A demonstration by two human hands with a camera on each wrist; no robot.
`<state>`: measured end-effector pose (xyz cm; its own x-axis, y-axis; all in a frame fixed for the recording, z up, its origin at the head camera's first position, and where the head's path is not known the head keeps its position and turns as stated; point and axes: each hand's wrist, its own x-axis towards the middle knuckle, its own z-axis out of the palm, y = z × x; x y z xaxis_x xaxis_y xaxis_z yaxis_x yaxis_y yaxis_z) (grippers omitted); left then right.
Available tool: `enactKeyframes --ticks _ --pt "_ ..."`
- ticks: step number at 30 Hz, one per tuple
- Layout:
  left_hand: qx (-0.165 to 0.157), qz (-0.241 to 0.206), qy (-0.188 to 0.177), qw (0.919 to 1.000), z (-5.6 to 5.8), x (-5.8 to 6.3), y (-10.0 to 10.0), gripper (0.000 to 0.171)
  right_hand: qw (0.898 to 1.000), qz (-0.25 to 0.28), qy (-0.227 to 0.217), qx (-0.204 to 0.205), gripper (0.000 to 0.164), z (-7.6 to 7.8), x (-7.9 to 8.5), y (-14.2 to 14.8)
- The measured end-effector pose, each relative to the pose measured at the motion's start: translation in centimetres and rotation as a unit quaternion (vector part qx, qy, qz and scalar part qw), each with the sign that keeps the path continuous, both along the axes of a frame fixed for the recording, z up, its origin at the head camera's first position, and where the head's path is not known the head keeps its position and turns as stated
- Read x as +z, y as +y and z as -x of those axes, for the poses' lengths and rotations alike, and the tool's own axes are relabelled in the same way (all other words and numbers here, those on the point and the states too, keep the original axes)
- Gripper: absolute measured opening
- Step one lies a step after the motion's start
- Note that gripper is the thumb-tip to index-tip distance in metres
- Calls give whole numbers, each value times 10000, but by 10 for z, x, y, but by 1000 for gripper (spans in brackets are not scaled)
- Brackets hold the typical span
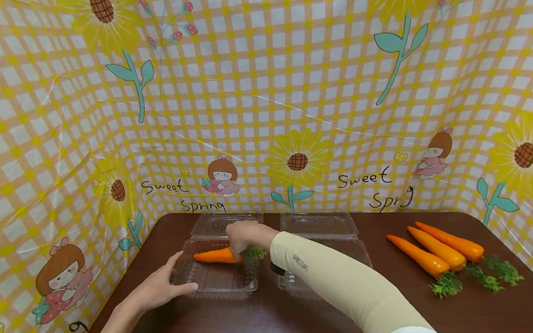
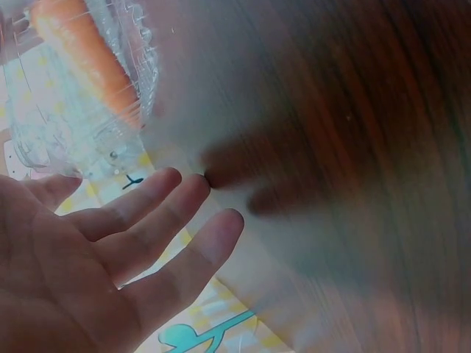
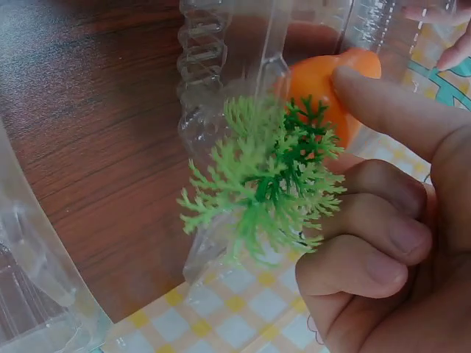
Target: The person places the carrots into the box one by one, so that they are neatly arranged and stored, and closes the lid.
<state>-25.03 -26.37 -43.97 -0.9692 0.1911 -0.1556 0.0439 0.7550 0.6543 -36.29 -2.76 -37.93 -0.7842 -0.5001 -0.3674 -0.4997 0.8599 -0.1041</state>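
An orange carrot (image 1: pixel 218 256) with green leafy tops (image 3: pixel 261 173) lies across the left clear plastic clamshell box (image 1: pixel 224 286), its tip toward the left wall. My right hand (image 1: pixel 244 235) pinches its thick end between thumb and fingers, the other fingers curled in the right wrist view. At the box's left side my left hand (image 1: pixel 162 284) is spread, thumb near the front corner and fingers along the left wall. Those fingers (image 2: pixel 158 243) are straight and hold nothing in the left wrist view. The box's lid (image 1: pixel 205 227) is folded back behind it.
A second clear clamshell box (image 1: pixel 362 253) with its lid (image 1: pixel 319 225) folded back stands to the right, partly hidden by my right sleeve. Three more carrots (image 1: pixel 437 249) with green tops lie on the brown table (image 1: pixel 243 332) at the right. A checkered cloth (image 1: pixel 260 98) hangs round the table.
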Motion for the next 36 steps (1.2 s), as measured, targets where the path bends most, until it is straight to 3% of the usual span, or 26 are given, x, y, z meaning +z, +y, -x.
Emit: enactKeyframes --ticks 12,25,31,36 --pt "-27 41 14 10000 0 0 6 105 9994 -333 98 18 25 -4 -5 2" --pt "-27 35 -56 10000 -2 0 3 104 9986 235 464 -19 18 -25 21 29" --pt "-18 84 -28 10000 -3 1 2 104 9967 728 364 -56 35 -37 31 60" --pt "-50 165 27 9998 -2 1 3 105 9903 1340 316 -169 37 -51 38 97"
